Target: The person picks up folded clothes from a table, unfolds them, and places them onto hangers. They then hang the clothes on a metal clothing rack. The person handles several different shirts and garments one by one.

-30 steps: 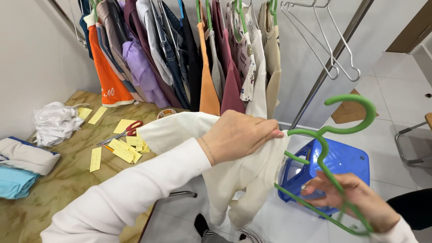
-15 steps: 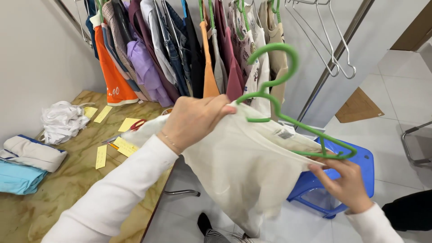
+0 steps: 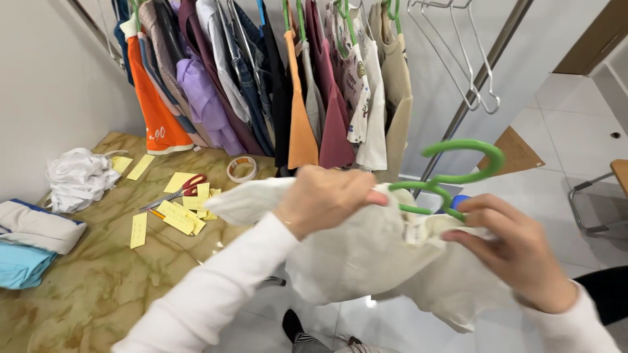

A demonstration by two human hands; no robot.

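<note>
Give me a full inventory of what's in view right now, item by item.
cream garment: one, off-white, held in both hands
green hanger: one, inside the garment's neck
hanging clothes: many, mixed colours, on the rail behind
empty wire hangers: a few, grey, right end of rail
table: one, yellow marble pattern, left
scissors: one pair, red handles, on table
tape roll: one, on table
yellow paper slips: several, on table
folded fabrics: white and light blue, table's left edge
left hand: gripping the garment
right hand: on garment by hanger

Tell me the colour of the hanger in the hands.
Green hanger, clearest in the head view.
</note>
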